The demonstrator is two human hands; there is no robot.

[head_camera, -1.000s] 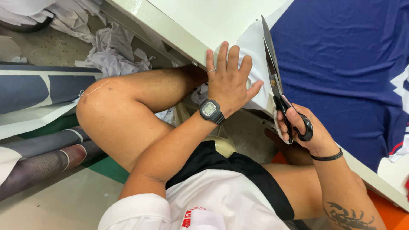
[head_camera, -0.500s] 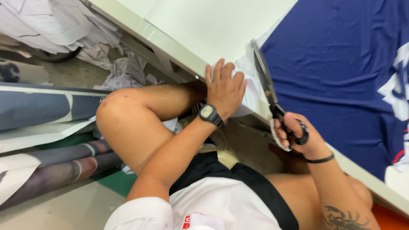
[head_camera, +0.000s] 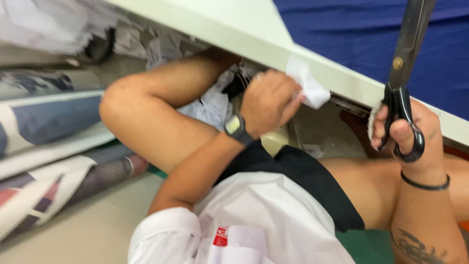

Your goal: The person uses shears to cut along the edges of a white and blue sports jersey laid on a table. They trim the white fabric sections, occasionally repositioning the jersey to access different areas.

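My right hand grips the black handles of a large pair of scissors, whose closed blades point up over the dark blue fabric on the table. My left hand, with a black wristwatch on the wrist, is closed on a small white scrap of fabric just below the pale table edge. My bare knee is raised to the left of that hand.
Rolls of printed fabric lie on the floor at the left. Crumpled white offcuts are piled under the table at the top left. A white shirt and black shorts fill the lower middle.
My left hand has come off the table top and dropped below its edge, now closed on a white scrap. The scissors have lifted and stand more upright. The view has moved closer.
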